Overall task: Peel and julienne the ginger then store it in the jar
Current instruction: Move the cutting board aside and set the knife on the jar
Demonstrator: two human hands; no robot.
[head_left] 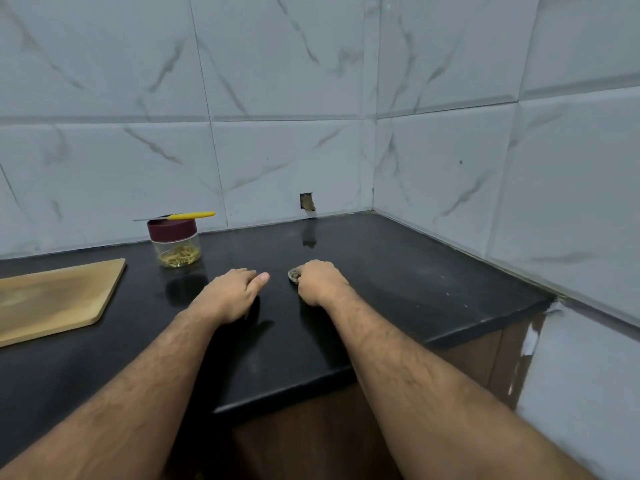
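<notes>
Resting left hand (231, 292) flat, fingers relaxed, on table (398, 271). Curling right hand (320, 280) around peels (293, 274). Balancing knife (180, 216) on jar (176, 243), beside board (55, 299).

hands 2 (232, 292) | jar 1 (176, 249) | knife 1 (180, 216) | cutting board 1 (52, 299)

A black, glossy stone countertop (398, 271) fills the corner between tiled walls. On its left side lies a flat, pale wooden cutting board (55, 299). Farther back stands a clear glass jar (177, 249) with a dark red lid. Near the middle, both hands rest on the surface.
</notes>
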